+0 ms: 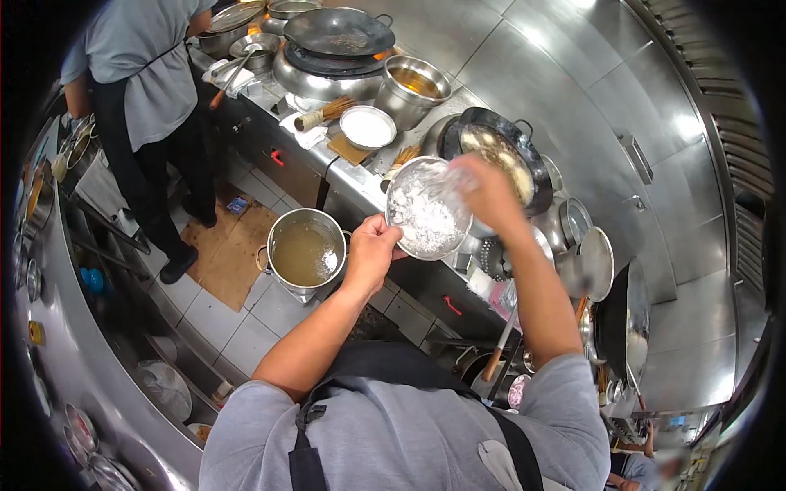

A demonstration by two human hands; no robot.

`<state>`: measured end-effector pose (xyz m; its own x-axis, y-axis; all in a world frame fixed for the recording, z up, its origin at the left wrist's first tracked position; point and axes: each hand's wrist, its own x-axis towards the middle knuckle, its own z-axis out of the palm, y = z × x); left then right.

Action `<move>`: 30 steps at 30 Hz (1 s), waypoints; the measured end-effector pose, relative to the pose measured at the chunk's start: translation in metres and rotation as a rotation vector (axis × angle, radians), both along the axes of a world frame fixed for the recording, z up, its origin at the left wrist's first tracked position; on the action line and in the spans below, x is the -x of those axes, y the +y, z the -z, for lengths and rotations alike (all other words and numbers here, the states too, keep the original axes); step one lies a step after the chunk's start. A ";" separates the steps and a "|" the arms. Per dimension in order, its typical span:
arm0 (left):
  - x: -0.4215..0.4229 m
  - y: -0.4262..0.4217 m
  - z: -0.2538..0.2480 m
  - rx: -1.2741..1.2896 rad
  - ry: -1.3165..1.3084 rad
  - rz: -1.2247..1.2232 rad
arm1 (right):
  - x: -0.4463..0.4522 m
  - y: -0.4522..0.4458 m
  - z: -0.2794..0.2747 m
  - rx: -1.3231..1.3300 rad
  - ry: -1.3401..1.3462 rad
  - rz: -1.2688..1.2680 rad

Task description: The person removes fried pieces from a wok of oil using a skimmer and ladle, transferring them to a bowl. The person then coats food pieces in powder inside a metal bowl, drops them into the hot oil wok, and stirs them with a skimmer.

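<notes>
My left hand (371, 250) grips the near left rim of a metal bowl (391, 214) with its thumb over the edge. White, lumpy, flour-like powder (427, 219) lies inside. My right hand (489, 195) is above the bowl's far right side, between it and a wok (536, 182). Motion smears its fingers, which look whitish, so whether they hold anything does not show. Several pale pieces (512, 155) sit in bubbling oil in the wok, partly hidden by that hand.
Left of the bowl stands a two-handled pot (307, 250) of cloudy liquid. On the counter are a bowl of white stuff (368, 128), a bamboo brush (323, 113) and a tall pot of amber liquid (416, 83). A co-worker (143, 90) stands at the upper left. A wooden-handled tool (494, 360) lies near my right arm.
</notes>
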<state>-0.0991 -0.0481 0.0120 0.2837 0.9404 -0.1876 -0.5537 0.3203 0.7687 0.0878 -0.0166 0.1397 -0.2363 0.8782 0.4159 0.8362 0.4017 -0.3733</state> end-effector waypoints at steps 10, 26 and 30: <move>-0.015 0.001 0.011 0.058 -0.012 0.070 | -0.017 -0.006 -0.031 0.105 0.158 0.118; -0.086 -0.014 -0.028 0.091 -0.023 0.157 | -0.172 0.029 -0.140 0.084 0.153 0.173; -0.096 -0.028 -0.047 0.085 -0.024 0.131 | -0.240 0.084 -0.063 0.220 0.023 0.090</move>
